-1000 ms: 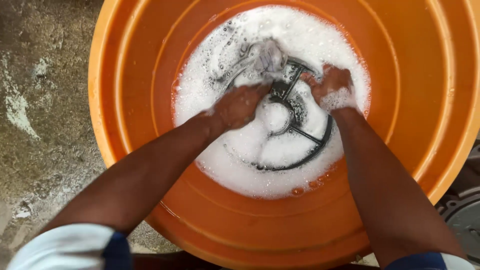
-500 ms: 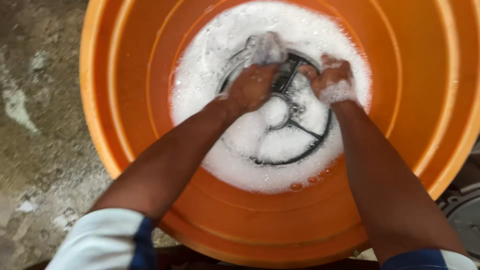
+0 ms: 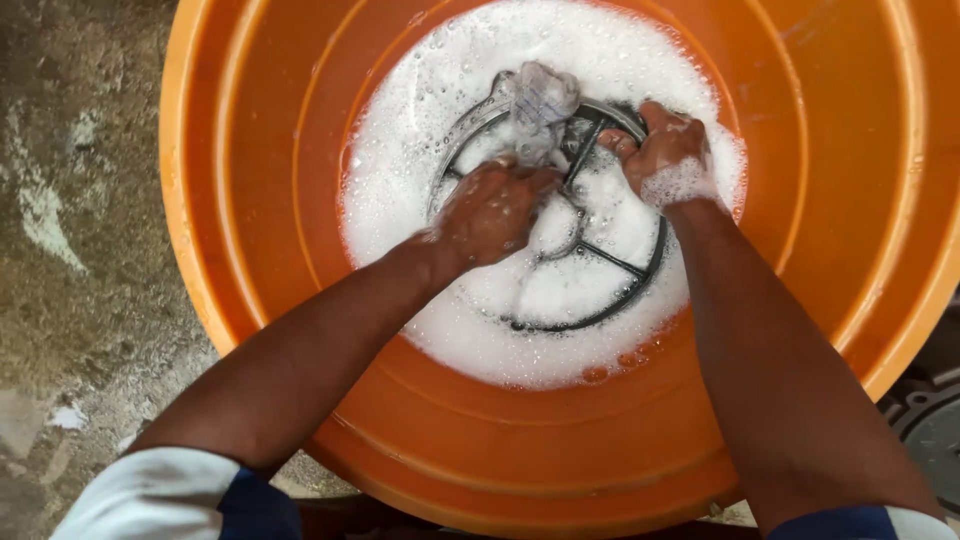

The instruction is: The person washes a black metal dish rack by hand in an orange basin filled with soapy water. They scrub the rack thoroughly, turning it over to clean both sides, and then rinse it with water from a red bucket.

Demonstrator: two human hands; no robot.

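Note:
A big orange plastic tub holds white soapy foam. In the foam lies a round dark metal grate with spokes and a ring rim. My left hand is closed on a grey soapy cloth and presses it onto the grate's upper part. My right hand, covered in suds, grips the grate's rim at the upper right. Much of the grate is hidden under foam.
The tub stands on a rough, wet, stained concrete floor. A dark round metal object shows at the right edge beside the tub.
My left hand with the cloth has slid a little up and down over the grate. The right hand keeps its hold on the rim. The view has shifted slightly.

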